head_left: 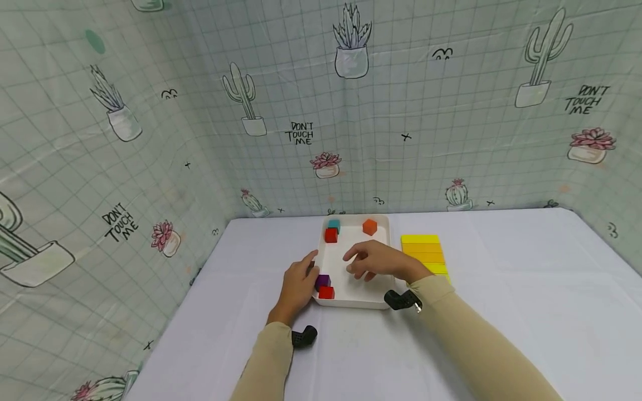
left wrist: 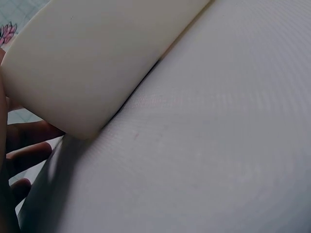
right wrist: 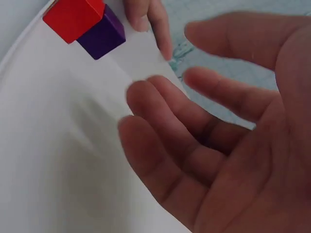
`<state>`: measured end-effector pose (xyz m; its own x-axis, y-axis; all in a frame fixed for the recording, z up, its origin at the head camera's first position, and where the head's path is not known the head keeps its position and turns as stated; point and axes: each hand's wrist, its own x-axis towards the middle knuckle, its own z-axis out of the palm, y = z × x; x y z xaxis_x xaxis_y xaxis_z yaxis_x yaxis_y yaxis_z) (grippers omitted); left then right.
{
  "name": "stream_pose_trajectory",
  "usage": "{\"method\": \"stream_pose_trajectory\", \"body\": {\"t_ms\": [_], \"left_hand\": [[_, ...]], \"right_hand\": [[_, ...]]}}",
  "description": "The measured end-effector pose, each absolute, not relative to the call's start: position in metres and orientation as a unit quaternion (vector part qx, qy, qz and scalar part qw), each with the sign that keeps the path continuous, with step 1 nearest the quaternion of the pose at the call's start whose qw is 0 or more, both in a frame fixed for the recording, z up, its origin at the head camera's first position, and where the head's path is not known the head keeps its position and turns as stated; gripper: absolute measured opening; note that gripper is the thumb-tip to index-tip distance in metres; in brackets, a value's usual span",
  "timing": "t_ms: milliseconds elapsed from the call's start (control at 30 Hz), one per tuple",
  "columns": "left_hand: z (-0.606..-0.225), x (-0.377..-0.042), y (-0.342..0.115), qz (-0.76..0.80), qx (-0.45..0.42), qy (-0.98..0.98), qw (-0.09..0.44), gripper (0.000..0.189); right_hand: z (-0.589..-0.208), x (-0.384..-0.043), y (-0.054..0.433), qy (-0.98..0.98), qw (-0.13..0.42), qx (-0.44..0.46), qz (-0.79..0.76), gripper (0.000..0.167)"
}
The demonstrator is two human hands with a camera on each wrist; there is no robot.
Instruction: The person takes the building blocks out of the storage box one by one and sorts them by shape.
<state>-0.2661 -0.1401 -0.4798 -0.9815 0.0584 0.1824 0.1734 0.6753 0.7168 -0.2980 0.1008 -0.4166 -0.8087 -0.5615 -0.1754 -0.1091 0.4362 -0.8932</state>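
Observation:
A shallow white tray (head_left: 353, 303) lies on the table, with small colored cubes along its sides. My left hand (head_left: 297, 287) holds the tray's left edge, its thumb by the rim and its other fingers along the outer side. Close to that thumb sit a purple cube (head_left: 322, 282) and a red cube (head_left: 326, 293), touching in the right wrist view. Over the middle of the tray hovers my right hand (head_left: 373, 259), palm inward, fingers loosely bent and holding nothing. At the tray's far end are a teal cube (head_left: 334, 224), another red cube (head_left: 331, 235) and an orange cube (head_left: 369, 226).
Right of the tray lies a flat panel of yellow and orange strips (head_left: 423, 249), partly hidden by the right wrist. A white cloth covers the table (head_left: 526, 278). Cactus-print fabric (head_left: 391, 111) hangs behind it and along the left. Both wrists wear black camera mounts.

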Motion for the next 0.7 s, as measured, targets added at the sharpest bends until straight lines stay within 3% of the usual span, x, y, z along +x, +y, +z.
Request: {"method": "stream_pose_trajectory", "body": {"t_ms": [367, 700], "left_hand": [[-0.479, -0.264, -0.144, -0.379, -0.089, -0.917, 0.091, 0.046], [-0.478, -0.266, -0.143, -0.379, -0.096, -0.916, 0.092, 0.045]], "right_hand": [[-0.432, -0.307, 0.059, 0.814, 0.256, -0.236, -0.464, 0.030], [-0.438, -0.308, 0.049, 0.824, 0.260, -0.236, -0.446, 0.023]]}}
